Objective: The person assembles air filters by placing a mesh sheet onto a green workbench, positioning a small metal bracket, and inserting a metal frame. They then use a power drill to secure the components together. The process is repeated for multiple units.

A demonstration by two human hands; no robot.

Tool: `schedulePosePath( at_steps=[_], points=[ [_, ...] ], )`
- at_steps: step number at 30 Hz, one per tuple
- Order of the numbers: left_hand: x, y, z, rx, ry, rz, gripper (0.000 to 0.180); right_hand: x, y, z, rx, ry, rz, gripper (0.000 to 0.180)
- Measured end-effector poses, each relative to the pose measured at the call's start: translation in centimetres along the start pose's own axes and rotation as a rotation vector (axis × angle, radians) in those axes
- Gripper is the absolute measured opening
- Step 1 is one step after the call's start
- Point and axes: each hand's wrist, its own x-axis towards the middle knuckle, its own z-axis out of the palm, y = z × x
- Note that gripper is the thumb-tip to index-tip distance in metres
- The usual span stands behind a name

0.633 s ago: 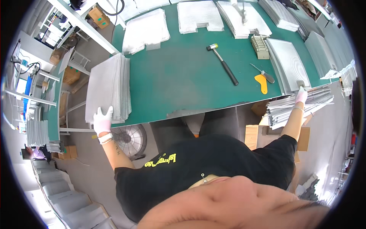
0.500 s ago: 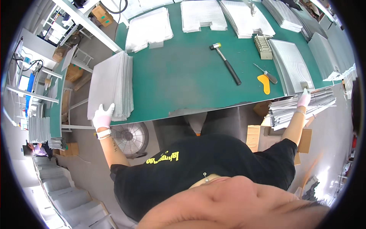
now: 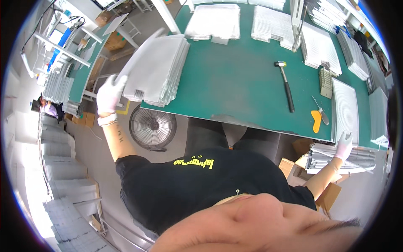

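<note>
My left hand (image 3: 110, 95), in a white glove, is closed on the edge of a thin pale sheet (image 3: 142, 51). That sheet tilts up along the outer side of a stack of white mesh sheets (image 3: 161, 63) at the table's left end. A small dark patch shows on the stack's near corner. Across the table, my gloved right hand (image 3: 344, 147) touches the near edge of a ribbed white panel (image 3: 345, 110). Its fingertips are apart there. A hammer (image 3: 286, 86), a yellow flat piece (image 3: 316, 122) and a screwdriver (image 3: 322, 115) lie on the green tabletop (image 3: 235, 80).
More stacks of white sheets (image 3: 214, 21) line the far side. A beige slotted block (image 3: 325, 82) sits by the right panel. Below the table are a floor fan (image 3: 153, 126) at left and a pile of metal strips (image 3: 323, 159) at right. A post (image 3: 297, 25) rises at the back.
My left hand has come off the stack's near edge and now holds a raised sheet at its outer side. The view has swung left. My right hand stays by the right panel's near edge.
</note>
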Motion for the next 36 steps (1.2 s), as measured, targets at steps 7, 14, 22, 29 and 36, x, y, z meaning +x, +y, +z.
schedulePosePath(
  at_steps=[7,14,22,29,36],
  points=[
    [0.4,-4.7,5.3,0.073,-0.102,-0.050,0.077,-1.3,-12.8,-0.5,0.165,-0.057,-0.324,0.055],
    [-1.0,-9.1,1.3,-0.608,0.083,-0.266,0.070,-5.2,-20.4,0.2,0.404,0.090,-0.649,0.044],
    [-4.9,-7.9,7.4,0.113,-0.104,-0.037,0.095,-8.1,-24.6,1.9,0.417,-0.210,-0.608,0.044],
    [-3.6,-6.1,4.7,0.307,-0.199,0.002,0.100,-9.3,-25.0,2.6,0.471,-0.285,-0.655,0.043],
    [-2.6,-8.2,1.1,-0.167,-0.289,-0.077,0.101,-10.1,-24.9,2.5,0.471,-0.301,-0.659,0.044]
  ],
)
